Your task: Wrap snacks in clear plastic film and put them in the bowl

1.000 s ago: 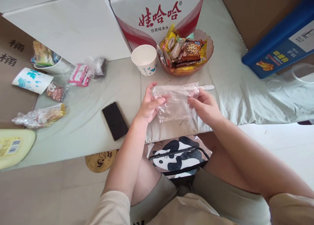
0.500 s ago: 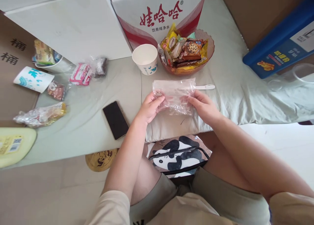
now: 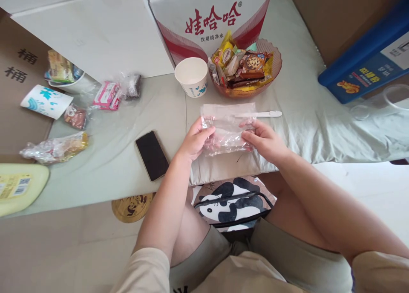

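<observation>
A clear plastic bag (image 3: pixel 227 133) is held spread between my two hands near the table's front edge. My left hand (image 3: pixel 198 139) grips its left side, with the thumb on top. At the right side, my right hand (image 3: pixel 262 139) pinches it between thumb and fingers, and some fingers show through the plastic. A white plastic handle (image 3: pixel 269 114) lies on the cloth behind the bag, its left part seen through the film. Beyond it stand a white paper cup (image 3: pixel 191 77) and a pink glass bowl (image 3: pixel 276 62) heaped with wrapped snacks.
A phone (image 3: pixel 151 155) lies left of my left forearm. Farther left are a tipped paper cup (image 3: pixel 46 102), wrapped snacks (image 3: pixel 107 95) and a yellow-green container (image 3: pixel 22 188). White boxes (image 3: pixel 92 33) stand behind. At right are a blue package (image 3: pixel 358 67) and a clear plastic vessel (image 3: pixel 380 103).
My right hand has shifted its hold on the bag, its thumb slightly lower and its fingers spread more behind the film. The bag's lower part is flatter and wider. The view has shifted slightly.
</observation>
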A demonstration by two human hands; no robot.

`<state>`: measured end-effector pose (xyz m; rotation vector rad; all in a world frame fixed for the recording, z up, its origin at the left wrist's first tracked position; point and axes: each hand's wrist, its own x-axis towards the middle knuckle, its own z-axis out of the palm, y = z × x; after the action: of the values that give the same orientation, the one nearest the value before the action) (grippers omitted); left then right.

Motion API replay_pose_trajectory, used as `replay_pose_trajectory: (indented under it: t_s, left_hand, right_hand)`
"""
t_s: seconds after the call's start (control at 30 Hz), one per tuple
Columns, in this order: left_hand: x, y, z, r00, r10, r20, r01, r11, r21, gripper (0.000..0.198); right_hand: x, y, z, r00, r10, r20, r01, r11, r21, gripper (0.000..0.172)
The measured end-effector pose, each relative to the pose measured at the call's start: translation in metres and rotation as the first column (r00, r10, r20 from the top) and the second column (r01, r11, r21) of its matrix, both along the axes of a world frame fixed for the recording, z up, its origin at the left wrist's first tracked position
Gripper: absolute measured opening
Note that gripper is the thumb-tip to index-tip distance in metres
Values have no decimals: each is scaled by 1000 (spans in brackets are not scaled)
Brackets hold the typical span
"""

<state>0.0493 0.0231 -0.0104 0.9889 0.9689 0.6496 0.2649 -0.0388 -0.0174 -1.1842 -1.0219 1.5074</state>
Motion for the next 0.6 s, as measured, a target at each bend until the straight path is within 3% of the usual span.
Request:
replay_pose_trajectory:
  t_s: [0.17, 0.37, 0.5, 0.6]
  left_hand:
    - [-1, -1, 3, 983, 16, 184, -6, 998, -56, 42]
    - [2, 4, 5, 929, 132, 346, -78, 983, -165, 23]
    - [2, 7, 4, 946, 75, 315, -31, 989, -143, 53]
    - [1, 6, 1, 968, -1, 252, 13, 999, -46, 39]
  right_hand:
    - [-2, 0, 0, 978, -110, -179, 117, 993, 29, 29]
    - [7, 2, 2, 950, -32, -311, 25, 999, -25, 19]
    - [8, 4, 1, 967, -121, -226, 107, 992, -74, 33]
    - [4, 3, -2, 976, -187, -113, 178, 981, -80, 34]
